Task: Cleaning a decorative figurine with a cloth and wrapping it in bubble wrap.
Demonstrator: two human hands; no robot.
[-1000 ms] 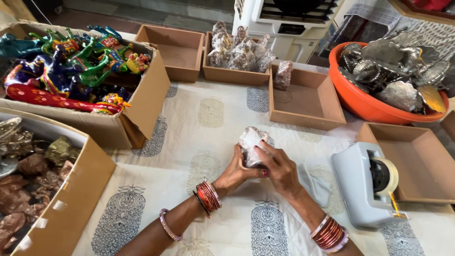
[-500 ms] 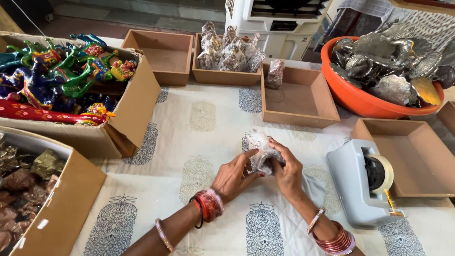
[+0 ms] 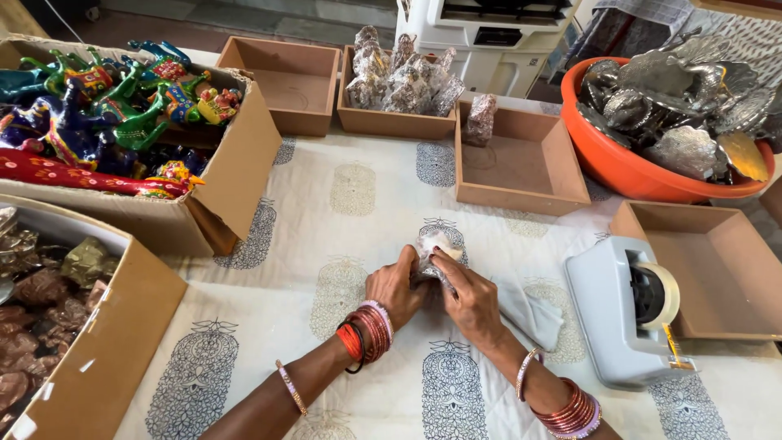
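— While both hands are down on the cloth, what sits between them?

— A small wrapped bundle (image 3: 432, 253), pale and crinkly, pressed against the printed tablecloth (image 3: 358, 236) near the table's middle. What is inside the wrapping cannot be told.

— How are the hands set?

— The left hand (image 3: 397, 285) is curled around the bundle's left side, fingers closed on it. The right hand (image 3: 471, 297) lies over its right side, fingers bent and pinching the wrapping. Both wrists carry bangles, red and orange on the left, reddish and pink on the right.

— And just beside them?

— A loose clear plastic sheet (image 3: 529, 314) lies on the cloth, touching the right hand's outer edge. Further right stands a grey tape dispenser (image 3: 623, 314) with its roll showing.

— Farther out?

— Beyond the bundle is an open brown tray (image 3: 521, 167) with one wrapped piece (image 3: 481, 118) in its far corner. Left of that, a second tray (image 3: 395, 122) is full of similar wrapped pieces, and a third tray (image 3: 285, 77) stands beside it. Another tray (image 3: 717, 273) sits behind the dispenser.

— The big containers?

— An orange tub (image 3: 627, 171) at far right holds silvery metal figures. At left, a cardboard box (image 3: 228, 187) holds brightly painted toy animals, and a nearer carton (image 3: 106, 350) holds brown and gold wrapped items.
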